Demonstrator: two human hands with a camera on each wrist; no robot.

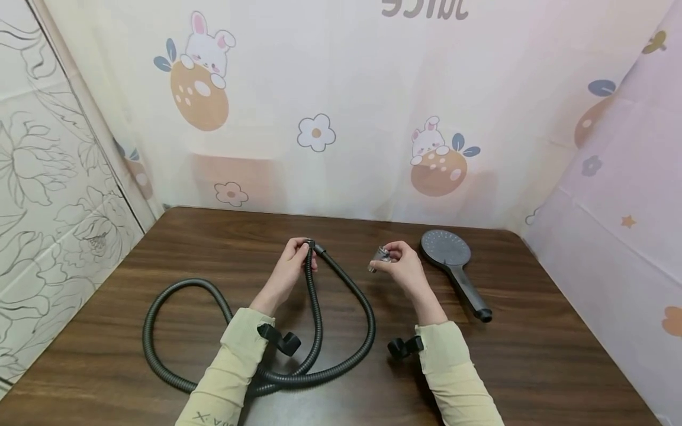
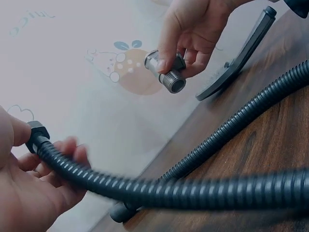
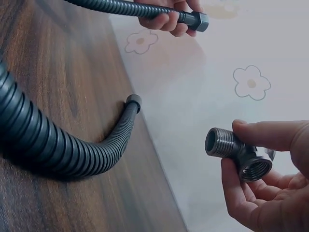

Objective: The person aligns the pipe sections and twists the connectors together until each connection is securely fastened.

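My left hand (image 1: pixel 288 266) pinches the hex-nut end of a dark ribbed shower hose (image 1: pixel 367 319) above the table. In the left wrist view, the hex nut (image 2: pixel 37 134) sits between thumb and fingers. The hose's other end, a smooth collar (image 3: pixel 133 100), lies on the table close to that hand. My right hand (image 1: pixel 407 269) holds a metal threaded tee fitting (image 3: pixel 236 152) between thumb and fingers. Its male thread points toward the hose nut, and a gap separates the two. A dark shower head (image 1: pixel 447 248) lies on the table just right of my right hand.
The hose loops across the left and front of the brown wooden table (image 1: pixel 543 367). A printed curtain (image 1: pixel 362 171) hangs behind the table's back edge, with more printed cloth at both sides. Black camera mounts (image 1: pixel 279 340) are strapped on both wrists.
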